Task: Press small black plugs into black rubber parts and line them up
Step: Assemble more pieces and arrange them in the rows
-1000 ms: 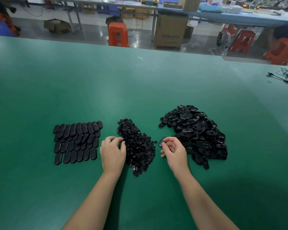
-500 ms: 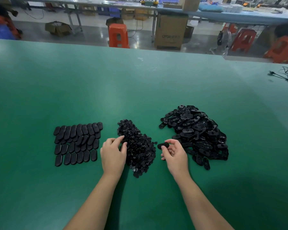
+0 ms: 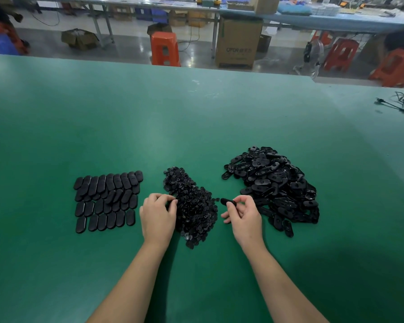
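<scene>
A heap of small black plugs [image 3: 193, 201] lies in the middle of the green table [image 3: 196, 127]. My left hand [image 3: 158, 215] sits at the heap's left edge, its curled fingertips in the plugs; what they pinch is hidden. My right hand [image 3: 243, 214] pinches one oval black rubber part [image 3: 226, 201] just right of the plug heap. A large loose pile of rubber parts [image 3: 273, 183] lies to the right. Finished parts [image 3: 106, 199] lie in overlapping rows at the left.
Black cables [image 3: 399, 103] lie at the table's far right. Beyond the far edge stand orange stools [image 3: 165, 48], a cardboard box [image 3: 239, 41] and a long workbench.
My right hand has lifted one rubber part out of the loose pile and brought it toward the plug heap. My left hand's fingers have curled further into the plugs.
</scene>
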Demonstrator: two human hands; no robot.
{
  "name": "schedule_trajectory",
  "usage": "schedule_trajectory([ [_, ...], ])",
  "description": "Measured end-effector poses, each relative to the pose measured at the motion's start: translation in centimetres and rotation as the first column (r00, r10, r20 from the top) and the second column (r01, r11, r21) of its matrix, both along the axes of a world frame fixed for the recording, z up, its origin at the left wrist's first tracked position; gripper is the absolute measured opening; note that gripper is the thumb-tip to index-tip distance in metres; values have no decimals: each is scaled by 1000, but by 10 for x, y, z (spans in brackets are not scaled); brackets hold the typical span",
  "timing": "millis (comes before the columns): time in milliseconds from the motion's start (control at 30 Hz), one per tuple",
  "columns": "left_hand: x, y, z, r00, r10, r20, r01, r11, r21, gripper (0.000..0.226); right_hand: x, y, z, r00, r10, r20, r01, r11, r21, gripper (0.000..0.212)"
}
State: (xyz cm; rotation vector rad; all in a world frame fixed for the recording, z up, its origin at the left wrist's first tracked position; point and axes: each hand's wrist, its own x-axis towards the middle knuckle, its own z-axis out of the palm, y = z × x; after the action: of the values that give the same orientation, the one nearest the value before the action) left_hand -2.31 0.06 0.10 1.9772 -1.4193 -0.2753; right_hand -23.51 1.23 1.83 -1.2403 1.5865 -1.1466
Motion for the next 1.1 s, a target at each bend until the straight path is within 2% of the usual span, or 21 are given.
schedule_trajectory([
  [267, -2, 3, 2, 999, 20, -31, -20, 1000, -2, 27, 0, 2, 2, 1000, -4, 1, 4, 1000, -6, 9],
  [633, -1, 6, 6, 996, -6, -90, 4, 1000, -16, 4, -2, 0, -3, 1000, -7, -10, 6, 1000, -13, 10],
  [933, 1, 10, 11, 939, -17, -343, -32, 990, -136, 9, -3, -1, -5, 999, -21, 27, 22, 1000, -18, 9],
  [1100, 2, 12, 12, 907, -38, -419, -35, 986, -166, 13, -3, -3, -8, 998, -1, 69, 2, 1000, -18, 9],
])
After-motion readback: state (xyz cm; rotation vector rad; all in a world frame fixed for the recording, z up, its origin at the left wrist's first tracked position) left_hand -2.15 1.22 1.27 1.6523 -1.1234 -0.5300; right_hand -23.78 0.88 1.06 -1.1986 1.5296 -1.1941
